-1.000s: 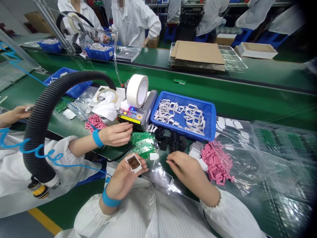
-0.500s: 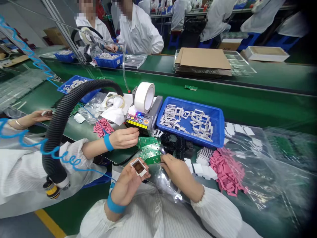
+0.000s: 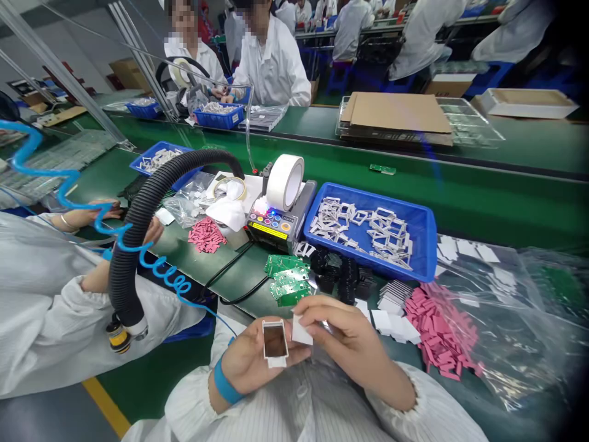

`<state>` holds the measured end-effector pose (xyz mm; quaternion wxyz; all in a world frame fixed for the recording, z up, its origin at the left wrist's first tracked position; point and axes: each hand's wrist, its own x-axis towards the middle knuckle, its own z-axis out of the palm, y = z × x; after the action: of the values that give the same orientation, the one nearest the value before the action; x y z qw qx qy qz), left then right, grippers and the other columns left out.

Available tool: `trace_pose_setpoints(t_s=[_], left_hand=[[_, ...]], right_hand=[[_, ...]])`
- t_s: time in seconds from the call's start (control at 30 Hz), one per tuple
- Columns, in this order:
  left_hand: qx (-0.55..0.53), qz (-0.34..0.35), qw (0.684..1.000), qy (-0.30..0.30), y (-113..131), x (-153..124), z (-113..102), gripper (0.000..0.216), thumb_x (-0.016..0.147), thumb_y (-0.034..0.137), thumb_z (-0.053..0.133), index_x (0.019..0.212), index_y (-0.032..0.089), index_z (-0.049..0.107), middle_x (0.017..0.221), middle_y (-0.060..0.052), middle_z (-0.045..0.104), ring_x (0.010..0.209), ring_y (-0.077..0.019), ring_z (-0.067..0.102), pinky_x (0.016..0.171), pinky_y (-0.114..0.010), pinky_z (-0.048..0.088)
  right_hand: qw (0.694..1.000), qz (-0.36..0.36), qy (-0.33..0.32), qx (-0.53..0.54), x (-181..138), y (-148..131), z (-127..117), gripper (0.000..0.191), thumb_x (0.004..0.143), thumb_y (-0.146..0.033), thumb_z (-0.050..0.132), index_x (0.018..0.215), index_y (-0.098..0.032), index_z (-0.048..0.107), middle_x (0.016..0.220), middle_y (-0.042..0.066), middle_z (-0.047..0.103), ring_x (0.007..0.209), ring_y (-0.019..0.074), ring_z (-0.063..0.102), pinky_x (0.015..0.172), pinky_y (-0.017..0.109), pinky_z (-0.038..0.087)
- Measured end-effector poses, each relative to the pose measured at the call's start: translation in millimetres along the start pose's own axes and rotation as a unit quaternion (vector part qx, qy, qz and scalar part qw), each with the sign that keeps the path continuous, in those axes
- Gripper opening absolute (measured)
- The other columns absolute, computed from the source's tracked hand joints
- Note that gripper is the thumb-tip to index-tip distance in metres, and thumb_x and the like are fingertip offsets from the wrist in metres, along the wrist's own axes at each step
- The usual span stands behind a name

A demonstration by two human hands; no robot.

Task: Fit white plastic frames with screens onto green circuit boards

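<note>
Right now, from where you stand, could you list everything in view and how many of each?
blue tray: one, blue, on the green bench
metal-looking frames: many, white, in that tray
tape dispenser: one, grey, left of the tray
tape roll: one, white, on the dispenser
circuit boards: several, green, below the dispenser
black parts: several stacks, black, beside the boards
pink strips: two heaps, pink, far right and far left of the dispenser
corrugated hose: one, black, at left
co-worker's sleeve: one, white, at left
left hand: holds a white frame; blue wristband
right hand: pinches a white pad
</note>
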<state>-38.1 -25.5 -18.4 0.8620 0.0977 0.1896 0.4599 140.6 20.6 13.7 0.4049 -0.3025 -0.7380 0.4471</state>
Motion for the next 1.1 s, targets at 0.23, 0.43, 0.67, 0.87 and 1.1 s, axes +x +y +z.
trace_pose_setpoints(t_s=[0.23, 0.43, 0.67, 0.87, 1.1], left_hand=[[0.074, 0.020, 0.997, 0.007, 0, -2, 4, 0.038, 0.057, 0.043, 0.081, 0.079, 0.013, 0.073, 0.084, -0.006, 0.067, 0.086, -0.0198, 0.062, 0.093, -0.041, 0.046], [0.165, 0.048, 0.985, -0.016, 3, -3, 7, 0.039, 0.060, 0.048, 0.077, 0.081, 0.015, 0.074, 0.101, -0.009, 0.056, 0.091, -0.0212, 0.056, 0.090, -0.037, 0.044], [0.173, 0.053, 0.983, -0.014, 2, -7, -1, 0.040, 0.057, 0.052, 0.077, 0.078, 0.018, 0.074, 0.112, -0.012, 0.053, 0.101, -0.0267, 0.052, 0.091, -0.042, 0.042], [0.158, 0.061, 0.985, 0.012, 7, -13, -6, 0.040, 0.054, 0.053, 0.078, 0.073, 0.017, 0.073, 0.111, -0.010, 0.054, 0.100, -0.0255, 0.053, 0.086, -0.039, 0.044], [0.155, 0.074, 0.984, 0.041, 12, -20, -13, 0.041, 0.053, 0.053, 0.078, 0.073, 0.018, 0.073, 0.112, -0.011, 0.057, 0.101, -0.0279, 0.054, 0.084, -0.040, 0.046]], right_hand=[[0.998, -0.026, -0.054, -0.020, 6, -1, 4, 0.021, 0.088, -0.009, 0.050, 0.101, -0.021, 0.062, 0.105, 0.004, 0.068, 0.097, 0.0119, 0.064, 0.083, 0.024, 0.052], [0.988, 0.014, 0.011, -0.155, 2, 8, 9, 0.016, 0.090, -0.021, 0.050, 0.098, -0.019, 0.063, 0.095, 0.005, 0.069, 0.089, 0.0143, 0.065, 0.078, 0.025, 0.052], [0.896, 0.231, -0.012, -0.378, 54, 40, 23, 0.016, 0.088, -0.027, 0.053, 0.094, -0.019, 0.066, 0.090, 0.005, 0.068, 0.079, 0.0180, 0.065, 0.065, 0.027, 0.047], [0.841, 0.304, -0.056, -0.443, 76, 68, 40, 0.019, 0.090, -0.029, 0.053, 0.096, -0.013, 0.062, 0.089, 0.006, 0.066, 0.080, 0.0172, 0.064, 0.070, 0.032, 0.050], [0.824, 0.300, -0.076, -0.475, 76, 64, 39, 0.024, 0.094, -0.032, 0.047, 0.099, -0.013, 0.060, 0.092, 0.005, 0.065, 0.080, 0.0147, 0.062, 0.072, 0.032, 0.050]])
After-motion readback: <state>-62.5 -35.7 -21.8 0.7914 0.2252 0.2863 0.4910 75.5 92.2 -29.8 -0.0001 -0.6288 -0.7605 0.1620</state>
